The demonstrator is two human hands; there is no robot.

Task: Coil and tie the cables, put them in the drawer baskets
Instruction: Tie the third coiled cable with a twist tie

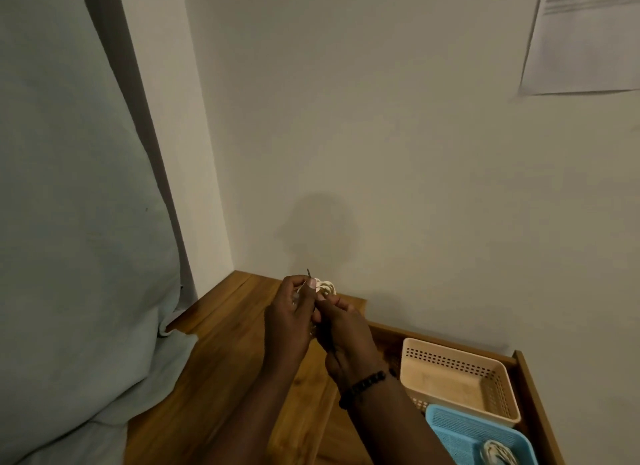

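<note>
A small coil of white cable (326, 287) is held up above the wooden cabinet top, between both hands. My left hand (289, 317) grips the coil from the left, its thumb pressed against it. A thin dark tie (308, 274) sticks up above that thumb. My right hand (341, 329) pinches at the coil's lower right, with a dark bead bracelet on the wrist. In the open drawer at the lower right stand a beige basket (498, 371) and a blue basket (446, 430). A coiled white cable (493, 451) lies in the blue basket.
The wooden cabinet top (225, 343) runs along the wall corner. The drawer's wooden side (533, 395) bounds the baskets on the right. Pale green fabric (79, 257) hangs over the left side. A sheet of paper (585, 35) is stuck on the wall at the upper right.
</note>
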